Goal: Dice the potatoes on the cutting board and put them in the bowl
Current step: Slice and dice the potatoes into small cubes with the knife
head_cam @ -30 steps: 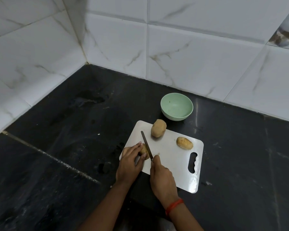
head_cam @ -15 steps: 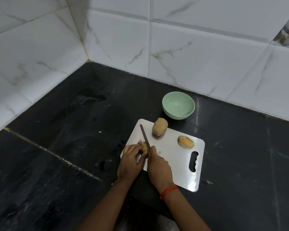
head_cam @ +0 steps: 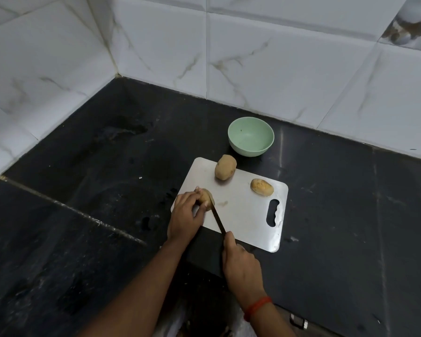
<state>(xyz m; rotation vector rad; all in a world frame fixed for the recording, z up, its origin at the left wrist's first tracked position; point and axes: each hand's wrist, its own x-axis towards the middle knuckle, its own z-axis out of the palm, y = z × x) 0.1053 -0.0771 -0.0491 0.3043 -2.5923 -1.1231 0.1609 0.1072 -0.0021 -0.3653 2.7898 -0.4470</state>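
Head view: I look down on a dark counter in a tiled corner, with both hands low in frame.
Left hand: fingers curled over the held potato, pinching it down on the board; I take this as steadying it against rolling.
Right hand: fingers wrapped round the knife handle, nearer me than the left fingers.
Knife: the blade slants from the right fingers to the held potato and meets it just right of the left fingertips. I cannot tell how deep it sits.
Stage: I judge this an early cut, with no dice visible.
Far potato: whole, beyond the left fingertips, on the board.
Third potato: whole, beyond the right fingers, apart from the others.
Bowl: just off the board past the far potato, with nothing in it, probably kept clear of the blade.
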